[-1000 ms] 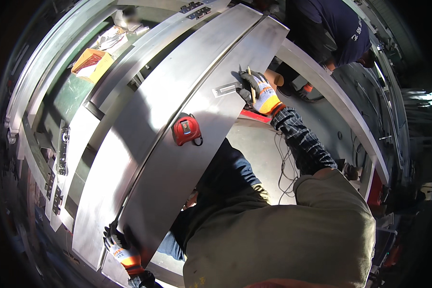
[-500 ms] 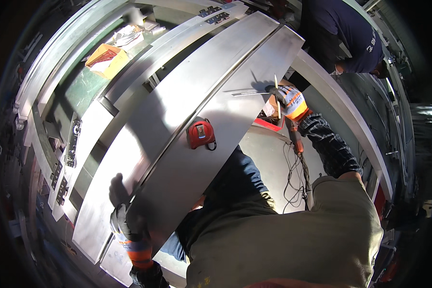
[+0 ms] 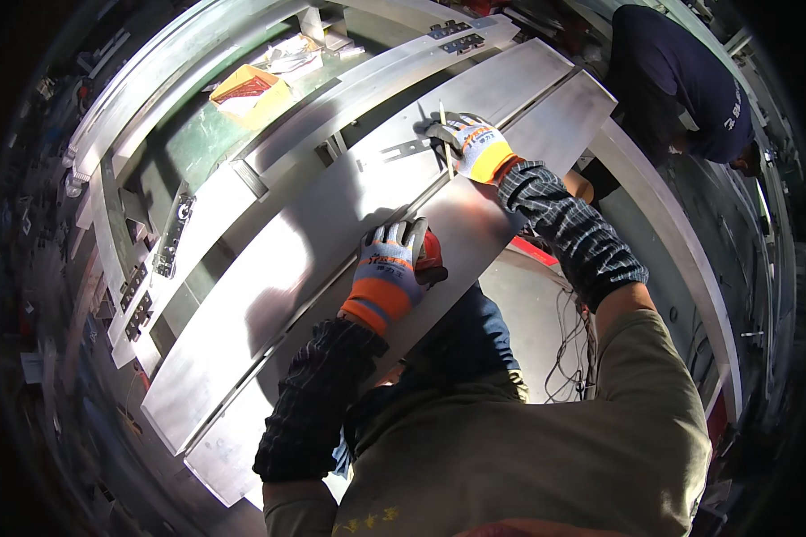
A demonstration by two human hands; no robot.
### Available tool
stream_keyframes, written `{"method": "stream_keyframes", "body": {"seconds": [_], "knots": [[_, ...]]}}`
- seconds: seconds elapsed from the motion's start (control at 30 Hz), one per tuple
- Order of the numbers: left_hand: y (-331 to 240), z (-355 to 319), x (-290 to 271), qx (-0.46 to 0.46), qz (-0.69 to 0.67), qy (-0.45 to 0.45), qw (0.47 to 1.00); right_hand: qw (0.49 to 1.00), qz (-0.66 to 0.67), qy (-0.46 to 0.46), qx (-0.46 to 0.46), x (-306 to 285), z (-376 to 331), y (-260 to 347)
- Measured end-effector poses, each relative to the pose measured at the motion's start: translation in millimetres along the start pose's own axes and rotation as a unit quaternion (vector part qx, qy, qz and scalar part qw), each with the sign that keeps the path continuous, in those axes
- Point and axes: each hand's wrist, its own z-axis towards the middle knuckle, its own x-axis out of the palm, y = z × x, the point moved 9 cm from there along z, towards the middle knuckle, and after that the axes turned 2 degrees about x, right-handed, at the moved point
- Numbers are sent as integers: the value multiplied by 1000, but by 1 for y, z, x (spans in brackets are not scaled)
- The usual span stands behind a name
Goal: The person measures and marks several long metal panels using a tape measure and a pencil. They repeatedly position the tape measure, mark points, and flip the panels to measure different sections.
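Two long silver metal panels lie side by side with a narrow dark seam between them: a far panel [image 3: 331, 201] and a near panel [image 3: 470, 201]. On the near panel, close to the seam, my gloved left hand [image 3: 391, 259] is closed round a red tape measure [image 3: 432, 253], partly covering it. My gloved right hand [image 3: 475, 145], farther up and over the seam, is closed on a pale pencil-like stick [image 3: 444, 121], which stands nearly upright. A thin slotted metal strip [image 3: 401, 150] reaches from that hand's fingers over the far panel; its held end is hidden.
Beyond the panels are curved metal frame members [image 3: 295, 130] with black hinge-like fittings [image 3: 172, 234]. A yellow open box [image 3: 255, 94] rests on a green surface. Dark cables [image 3: 571, 349] hang at the right. A co-worker [image 3: 681, 80] bends over at the far right.
My left hand has moved from the panel's lower end onto the tape measure and closed round it. My right hand has come left over the panels with the stick and metal strip.
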Motion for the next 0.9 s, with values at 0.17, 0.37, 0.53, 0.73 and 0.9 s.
{"method": "stream_keyframes", "body": {"seconds": [0.17, 0.37, 0.53, 0.73, 0.9], "knots": [[40, -45, -84, 41, -41, -290, 955, 983, 149, -109, 19, -37, -63, 30], [158, -46, -96, -162, 72, -222, 959, 966, 226, -77, -97, -17, -90, 109], [145, -81, -103, -122, -17, -281, 952, 978, 176, -47, -98, 5, -76, 115], [274, -188, -166, -257, 144, -368, 882, 972, 156, -94, -152, -6, -80, 127], [410, -201, -187, -349, 153, -269, 885, 968, 178, -108, -143, 9, -77, 112]]}}
